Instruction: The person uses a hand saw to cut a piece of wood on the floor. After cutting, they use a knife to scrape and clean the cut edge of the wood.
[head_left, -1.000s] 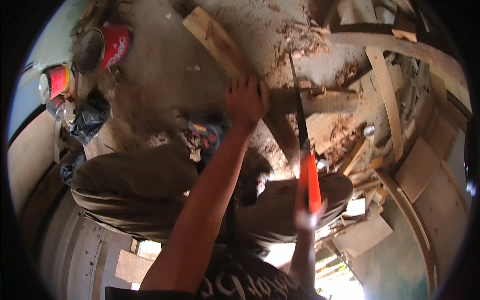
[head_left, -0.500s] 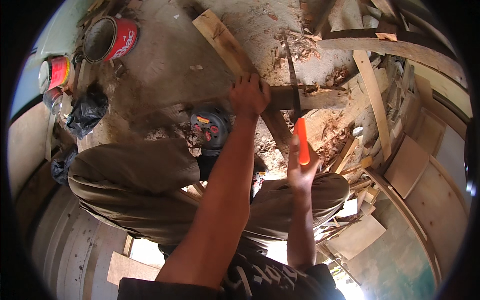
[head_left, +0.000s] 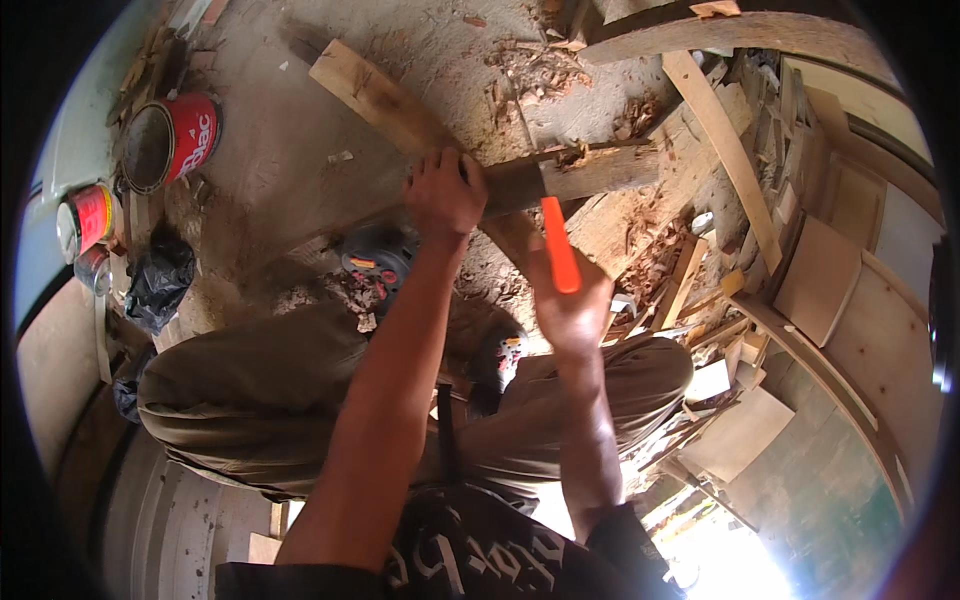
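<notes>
My left hand (head_left: 445,195) is closed over a dark wooden beam (head_left: 605,172), near where it crosses a second plank (head_left: 385,105) lying slantwise. The beam's right end is rough and chipped along its top edge. In my right hand (head_left: 572,303) is a handsaw with an orange handle (head_left: 561,245), fingers wrapped round it. The handle's front end is close against the beam's near edge. The saw's thin blade points away from me across the beam, right of my left hand, and is hard to make out.
Wood shavings (head_left: 540,72) litter the floor. At the left stand a red can (head_left: 192,135), a smaller red-and-yellow tin (head_left: 92,215) and a black plastic bag (head_left: 160,285). Offcuts and boards (head_left: 820,285) crowd the right, beside a long pale strip (head_left: 722,150). My shoe (head_left: 378,262) is near the beam.
The saw has moved forward, its handle now closer to the beam. My left hand stays on the beam. The whole view has shifted, so things appear farther left.
</notes>
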